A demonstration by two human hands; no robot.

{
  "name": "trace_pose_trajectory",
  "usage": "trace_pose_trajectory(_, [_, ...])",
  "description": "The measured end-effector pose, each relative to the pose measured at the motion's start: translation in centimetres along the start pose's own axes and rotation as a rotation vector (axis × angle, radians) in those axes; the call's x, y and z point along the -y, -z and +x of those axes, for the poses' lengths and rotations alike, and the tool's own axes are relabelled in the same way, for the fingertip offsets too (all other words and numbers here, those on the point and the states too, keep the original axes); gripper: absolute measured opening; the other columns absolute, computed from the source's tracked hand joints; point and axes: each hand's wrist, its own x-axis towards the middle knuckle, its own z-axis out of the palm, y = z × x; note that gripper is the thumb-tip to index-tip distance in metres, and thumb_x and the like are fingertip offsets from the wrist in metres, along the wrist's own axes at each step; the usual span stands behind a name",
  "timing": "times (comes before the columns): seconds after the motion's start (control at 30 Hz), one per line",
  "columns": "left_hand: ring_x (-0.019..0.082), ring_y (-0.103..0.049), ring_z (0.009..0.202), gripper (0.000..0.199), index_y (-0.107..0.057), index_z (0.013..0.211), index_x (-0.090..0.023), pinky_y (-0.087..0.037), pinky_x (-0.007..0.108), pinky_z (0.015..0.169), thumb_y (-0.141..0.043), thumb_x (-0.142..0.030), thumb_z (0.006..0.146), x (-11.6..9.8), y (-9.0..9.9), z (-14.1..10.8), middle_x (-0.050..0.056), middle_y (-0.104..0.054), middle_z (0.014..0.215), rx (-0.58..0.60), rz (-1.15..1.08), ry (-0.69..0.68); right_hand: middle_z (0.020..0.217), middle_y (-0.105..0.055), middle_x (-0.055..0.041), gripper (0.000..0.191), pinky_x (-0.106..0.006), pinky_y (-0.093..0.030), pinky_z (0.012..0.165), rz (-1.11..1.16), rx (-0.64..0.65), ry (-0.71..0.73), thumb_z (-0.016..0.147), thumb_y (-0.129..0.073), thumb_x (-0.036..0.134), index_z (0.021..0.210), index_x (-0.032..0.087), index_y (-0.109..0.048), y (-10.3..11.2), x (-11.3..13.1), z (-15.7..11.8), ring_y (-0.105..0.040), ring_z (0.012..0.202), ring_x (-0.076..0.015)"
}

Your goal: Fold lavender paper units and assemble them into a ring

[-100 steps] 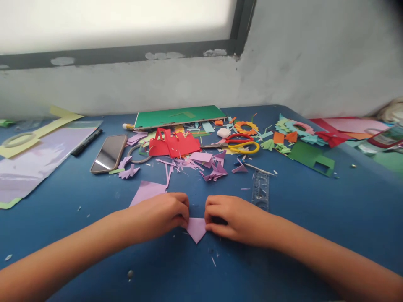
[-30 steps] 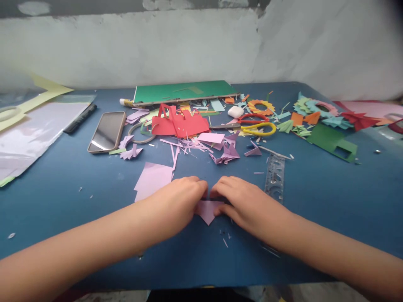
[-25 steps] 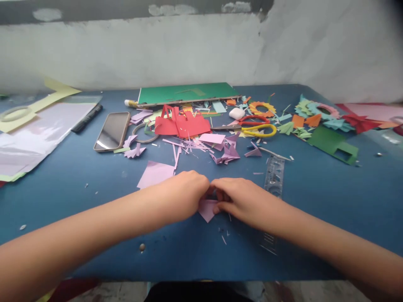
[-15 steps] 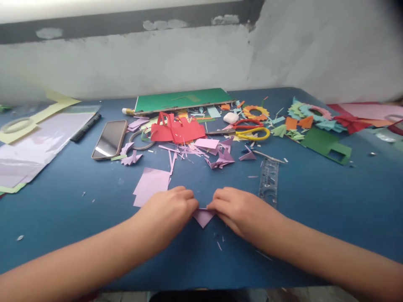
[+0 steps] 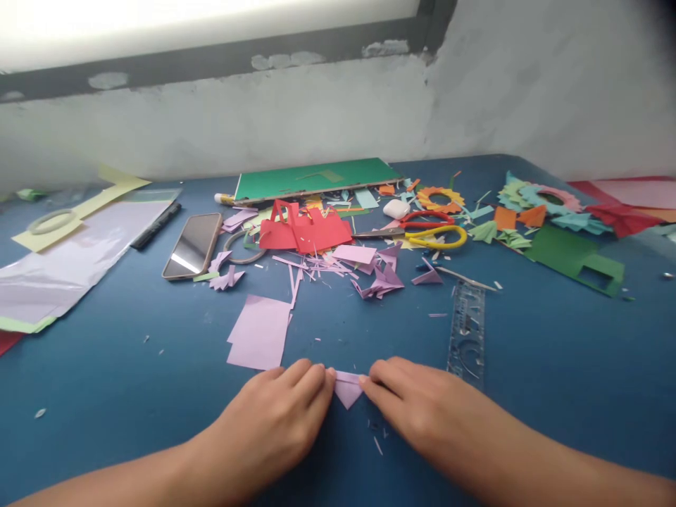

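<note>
A small purple paper (image 5: 348, 391), folded to a triangle with its point toward me, lies low on the blue table. A narrow strip along its far edge is turned over. My left hand (image 5: 296, 408) is closed on the paper's left corner, and my right hand (image 5: 409, 398) pinches the right corner. Fingers cover both ends of the fold. Purple paper squares (image 5: 260, 331) lie just beyond my left hand. Close to my right hand is a clear plastic stencil ruler (image 5: 467, 334), its near end partly behind the hand.
Scissors (image 5: 436, 238) with red and yellow handles, red cut paper (image 5: 311, 229), purple folded pieces (image 5: 381, 282) and scraps lie ahead. A phone (image 5: 193, 245) is at left. Behind are a green board (image 5: 317, 177) and a wall (image 5: 264, 127); paper rings (image 5: 543, 198) sit at right.
The view has tilted up a little, so everything sits lower. Both hands stay at the paper's corners; its far edge now shows a folded-over strip between the fingers.
</note>
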Motion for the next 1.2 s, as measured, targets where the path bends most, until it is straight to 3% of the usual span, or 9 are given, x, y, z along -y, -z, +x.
trace_pose_trajectory(0.13, [0.018, -0.053, 0.066, 0.016, -0.056, 0.1, -0.014, -0.044, 0.029, 0.048, -0.045, -0.014, 0.088, 1.0, -0.7, 0.7, 0.003, -0.056, 0.078, 0.001, -0.143, 0.079, 0.077, -0.058, -0.0037, 0.011, -0.027, -0.042, 0.061, 0.179, -0.018, -0.003, 0.086, -0.05, 0.014, 0.086, 0.014, -0.061, 0.1, -1.6, 1.0, -0.052, 0.068, -0.0156])
trace_pose_trajectory(0.27, [0.018, -0.053, 0.068, 0.018, -0.055, 0.102, -0.013, -0.044, 0.028, 0.051, -0.04, -0.014, 0.091, 1.5, -0.7, 1.1, 0.004, -0.057, 0.083, -0.026, -0.196, 0.054, 0.081, -0.059, -0.0045, 0.014, -0.027, -0.045, 0.065, 0.291, -0.015, -0.019, 0.086, -0.048, 0.014, 0.088, 0.015, -0.062, -0.4, -2.6, 1.4, -0.053, 0.072, -0.0163])
trace_pose_trajectory(0.4, [0.018, -0.051, 0.065, 0.026, -0.055, 0.103, -0.006, -0.044, 0.029, 0.05, -0.033, -0.012, 0.092, 1.2, -0.2, 0.9, 0.006, -0.056, 0.078, -0.085, -0.124, -0.029, 0.081, -0.058, -0.0058, 0.02, -0.028, -0.046, 0.064, 0.23, -0.012, 0.045, 0.088, -0.041, 0.011, 0.088, 0.013, -0.061, -0.6, -2.6, 1.1, -0.053, 0.072, -0.0174])
trace_pose_trajectory(0.5, [0.018, -0.05, 0.065, 0.023, -0.057, 0.099, -0.004, -0.043, 0.029, 0.049, -0.038, -0.01, 0.09, 0.7, 0.0, 0.6, 0.007, -0.055, 0.077, -0.1, -0.057, -0.066, 0.08, -0.058, -0.0067, 0.023, -0.03, -0.045, 0.061, 0.127, -0.021, 0.094, 0.089, -0.038, 0.008, 0.089, 0.012, -0.06, -0.4, -2.3, 0.8, -0.051, 0.069, -0.0184])
trace_pose_trajectory(0.63, [0.02, -0.051, 0.073, 0.017, -0.061, 0.091, -0.009, -0.039, 0.03, 0.049, -0.044, -0.011, 0.086, 0.1, 0.0, 0.4, 0.009, -0.056, 0.084, -0.054, 0.011, -0.083, 0.074, -0.055, -0.0067, 0.028, -0.03, -0.043, 0.056, 0.02, -0.031, 0.148, 0.088, -0.033, 0.006, 0.084, 0.011, -0.06, 0.3, -1.8, 0.9, -0.049, 0.063, -0.0182])
trace_pose_trajectory(0.8, [0.022, -0.049, 0.084, 0.02, -0.061, 0.096, -0.008, -0.039, 0.03, 0.052, -0.044, -0.012, 0.086, -0.1, 0.2, 0.3, 0.011, -0.056, 0.099, 0.007, 0.048, -0.085, 0.067, -0.053, -0.0059, 0.032, -0.029, -0.041, 0.052, -0.072, -0.036, 0.147, 0.082, -0.031, -0.002, 0.076, 0.011, -0.06, 0.9, -1.2, 1.2, -0.048, 0.059, -0.0174])
trace_pose_trajectory(0.97, [0.019, -0.049, 0.07, 0.018, -0.06, 0.095, -0.008, -0.037, 0.031, 0.048, -0.045, -0.011, 0.086, -0.1, 0.0, 0.2, 0.007, -0.055, 0.083, 0.0, 0.018, -0.065, 0.067, -0.054, -0.0073, 0.031, -0.028, -0.039, 0.049, -0.121, -0.051, 0.181, 0.079, -0.032, -0.003, 0.07, 0.012, -0.059, 0.9, -0.8, 0.9, -0.048, 0.057, -0.0176])
trace_pose_trajectory(1.07, [0.017, -0.049, 0.064, 0.02, -0.056, 0.101, -0.005, -0.038, 0.03, 0.046, -0.041, -0.011, 0.089, 0.3, -0.2, 0.3, 0.005, -0.052, 0.075, -0.042, -0.012, -0.053, 0.068, -0.055, -0.0067, 0.03, -0.029, -0.04, 0.051, -0.072, -0.037, 0.157, 0.081, -0.033, -0.002, 0.076, 0.011, -0.06, 0.7, -1.1, 0.8, -0.049, 0.059, -0.0179])
trace_pose_trajectory(1.2, [0.016, -0.049, 0.062, 0.024, -0.053, 0.104, -0.007, -0.04, 0.029, 0.047, -0.033, -0.012, 0.093, 1.0, -0.3, 0.4, 0.003, -0.051, 0.074, -0.052, -0.055, -0.027, 0.072, -0.055, -0.0049, 0.025, -0.028, -0.041, 0.057, 0.064, -0.037, 0.01, 0.089, -0.036, 0.008, 0.088, 0.012, -0.06, 0.2, -1.4, 0.8, -0.05, 0.063, -0.017])
